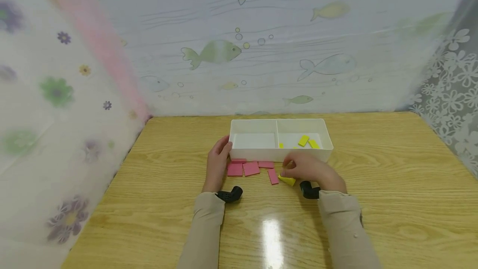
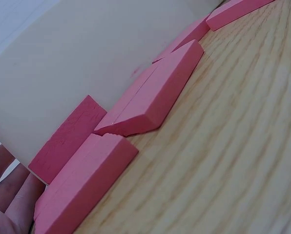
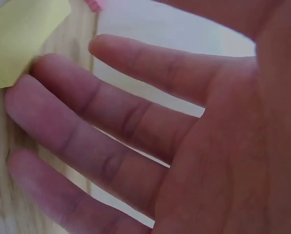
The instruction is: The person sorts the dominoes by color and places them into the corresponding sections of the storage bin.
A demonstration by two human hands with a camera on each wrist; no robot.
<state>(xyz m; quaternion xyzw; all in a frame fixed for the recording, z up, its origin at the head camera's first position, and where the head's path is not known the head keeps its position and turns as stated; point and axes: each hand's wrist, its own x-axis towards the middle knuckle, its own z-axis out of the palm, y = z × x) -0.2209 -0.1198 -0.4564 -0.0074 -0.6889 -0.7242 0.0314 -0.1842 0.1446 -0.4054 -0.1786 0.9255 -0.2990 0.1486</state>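
A white two-compartment box (image 1: pixel 281 155) stands on the table. My left hand (image 1: pixel 215 165) rests against its left end; in the left wrist view some fingers (image 2: pixel 19 200) show beside that end. My right hand (image 1: pixel 311 169) is in front of the right half, over a yellow block (image 1: pixel 287 180) on the table. In the right wrist view its fingers (image 3: pixel 43 112) are extended and spread, with fingertips at a yellow block (image 3: pixel 26 39). Several flat pink blocks (image 1: pixel 251 168) lie along the box's front wall, one leaning against it.
Several yellow blocks (image 1: pixel 303 140) lie in the box's right compartment. A divider (image 1: pixel 277 134) separates it from the left compartment. The wooden table (image 1: pixel 157 215) extends to both sides, with a patterned curtain (image 1: pixel 261 69) behind it. A black wrist device (image 1: pixel 230 194) sits by each sleeve.
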